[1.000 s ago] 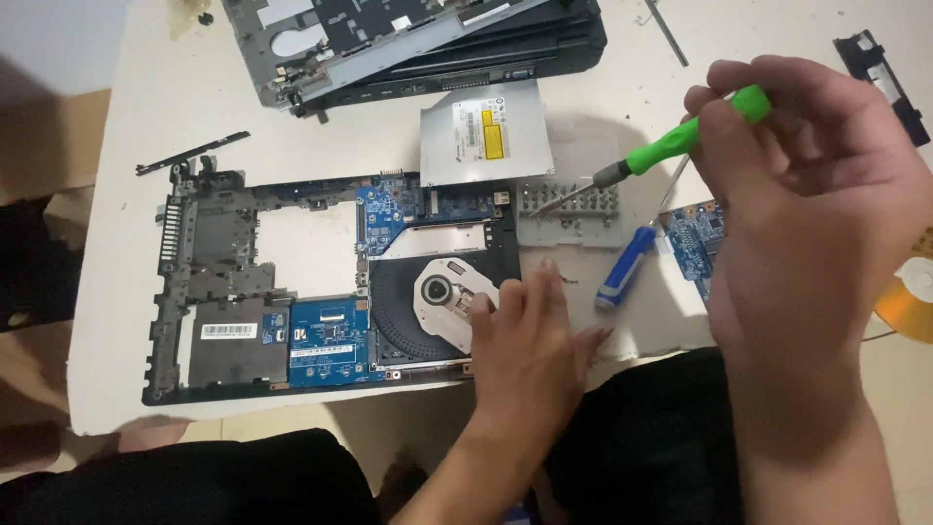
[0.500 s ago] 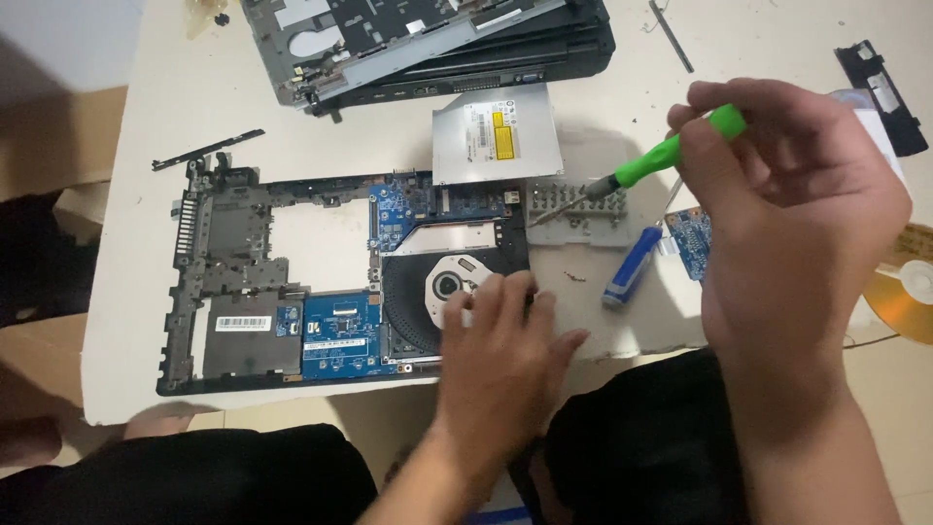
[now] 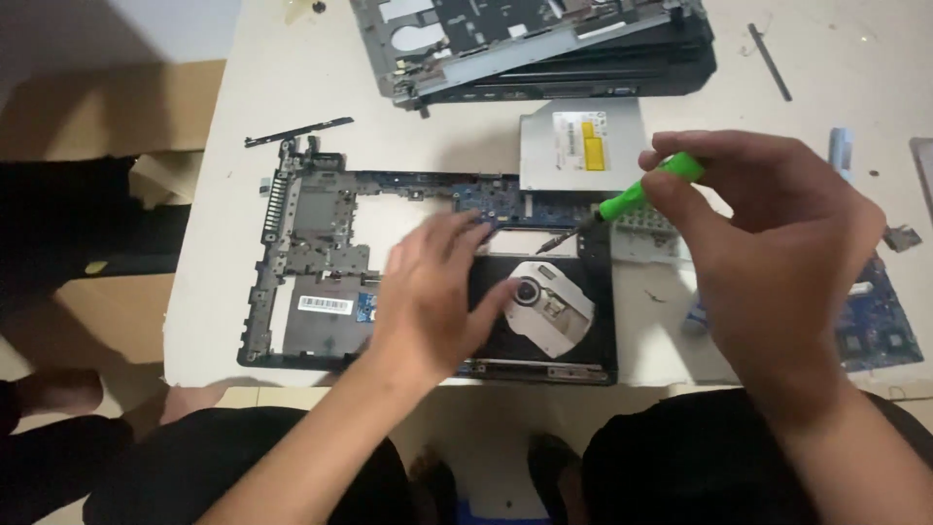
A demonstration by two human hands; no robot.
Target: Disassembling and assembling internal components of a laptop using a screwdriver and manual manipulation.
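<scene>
Hands: two; screwdriver (image 3: 632, 198): one.

Green-handled screwdriver (image 3: 622, 202) tilted, tip at open laptop base (image 3: 321, 243) w/ exposed disc drive (image 3: 544, 306).

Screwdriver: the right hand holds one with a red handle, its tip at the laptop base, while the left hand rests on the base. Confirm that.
Not quite: the screwdriver handle is green, not red, as the head view shows. The right hand does hold it, tip at the laptop base, and the left hand rests there.
</scene>
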